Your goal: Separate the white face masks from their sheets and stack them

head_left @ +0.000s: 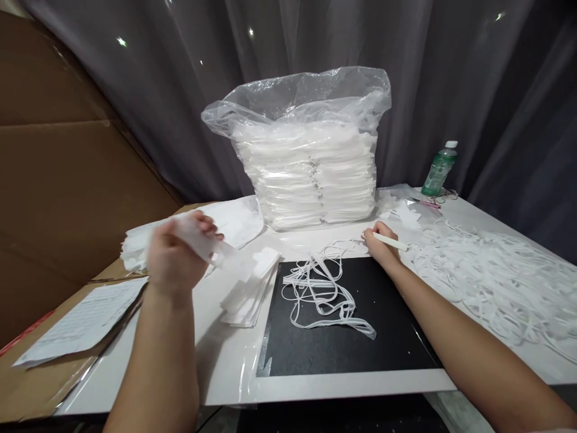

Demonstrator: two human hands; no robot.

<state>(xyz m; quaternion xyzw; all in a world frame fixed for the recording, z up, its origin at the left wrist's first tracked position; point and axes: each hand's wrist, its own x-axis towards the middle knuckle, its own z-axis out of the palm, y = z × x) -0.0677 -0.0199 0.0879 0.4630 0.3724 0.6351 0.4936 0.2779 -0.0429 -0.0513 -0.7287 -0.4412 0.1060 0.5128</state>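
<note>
My left hand (175,255), blurred by motion, is raised over the left of the table with its fingers closed on a thin white fabric piece (196,237). Just right of it lies a stack of white fabric pieces (250,297). At the far right corner of the black mat (311,355), my right hand (381,240) is closed around a white pen-like stick (391,242); its working end is hidden by the fingers. Loose white cords (324,294) lie tangled on the mat between my hands, and some trail toward my right hand.
A clear plastic bag (311,174) packed with white folded fabric stands at the back. A heap of white cords (496,282) spreads over the right side. A green bottle (438,171) stands behind it. A printed sheet (85,322) lies on cardboard (49,388) at left.
</note>
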